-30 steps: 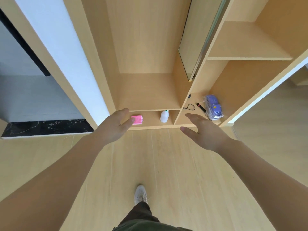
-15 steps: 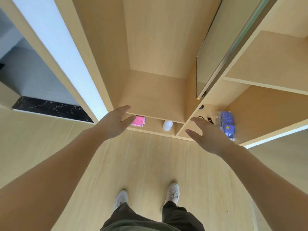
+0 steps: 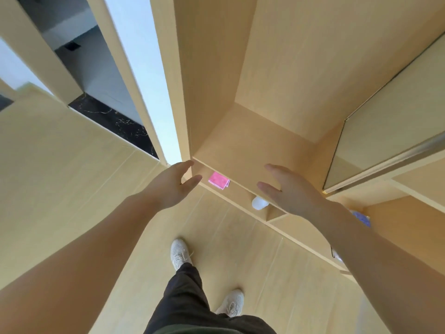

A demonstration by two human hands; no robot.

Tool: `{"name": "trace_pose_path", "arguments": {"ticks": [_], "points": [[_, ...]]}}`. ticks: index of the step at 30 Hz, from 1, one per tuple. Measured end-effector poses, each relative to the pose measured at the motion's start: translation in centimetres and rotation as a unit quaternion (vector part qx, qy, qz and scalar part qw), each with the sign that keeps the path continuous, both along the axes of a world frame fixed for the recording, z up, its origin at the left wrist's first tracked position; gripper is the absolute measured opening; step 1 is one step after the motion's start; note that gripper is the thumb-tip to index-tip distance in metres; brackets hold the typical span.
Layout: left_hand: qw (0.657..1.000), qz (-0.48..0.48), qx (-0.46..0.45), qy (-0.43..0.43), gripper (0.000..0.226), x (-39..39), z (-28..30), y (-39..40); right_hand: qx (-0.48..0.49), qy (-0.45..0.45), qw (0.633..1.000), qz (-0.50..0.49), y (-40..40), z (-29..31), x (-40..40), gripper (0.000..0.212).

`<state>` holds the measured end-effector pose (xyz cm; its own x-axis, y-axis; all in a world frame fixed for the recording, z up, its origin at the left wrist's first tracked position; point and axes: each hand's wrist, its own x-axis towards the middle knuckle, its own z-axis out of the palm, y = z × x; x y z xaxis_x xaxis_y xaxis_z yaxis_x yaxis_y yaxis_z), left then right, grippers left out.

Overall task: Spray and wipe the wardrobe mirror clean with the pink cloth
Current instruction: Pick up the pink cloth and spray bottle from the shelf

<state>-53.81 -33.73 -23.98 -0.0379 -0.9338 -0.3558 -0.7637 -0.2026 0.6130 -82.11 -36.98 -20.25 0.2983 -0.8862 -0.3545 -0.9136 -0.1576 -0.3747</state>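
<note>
Down in the lowest wardrobe compartment, the folded pink cloth (image 3: 218, 180) lies flat on the bottom shelf (image 3: 237, 192), with a white spray bottle (image 3: 259, 203) further right in the same compartment, partly hidden behind the right hand. The left hand (image 3: 173, 186) hovers just left of the cloth, fingers spread and holding nothing. The right hand (image 3: 286, 191) is likewise spread and bare in front of the shelf above. The mirror (image 3: 390, 131) hangs on the upright panel at right. A bluish object (image 3: 360, 218), possibly a packet, peeks past the right forearm.
</note>
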Motion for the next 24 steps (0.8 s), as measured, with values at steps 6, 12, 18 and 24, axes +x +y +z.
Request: {"name": "trace_pose_path", "arguments": {"ticks": [6, 12, 18, 24], "points": [[1.000, -0.001, 0.006, -0.006, 0.061, 3.4, -1.7, -5.9, 0.019, 0.007, 1.000, 0.015, -6.2, -1.5, 4.0, 0.064], [0.999, 0.009, 0.026, -0.021, 0.059, 3.9, -5.2, -9.3, 0.033, -0.002, 0.999, 0.031, -10.9, -5.0, 5.6, 0.064], [0.998, 0.042, 0.030, -0.038, 0.060, 1.1, -11.1, -10.1, 0.037, -0.032, 0.998, 0.044, -13.8, -9.9, 5.8, 0.063], [0.998, 0.027, 0.037, -0.047, 0.058, -1.3, -20.4, -8.0, 0.028, -0.042, 0.994, 0.093, -11.8, -18.5, 5.0, 0.061]]}}
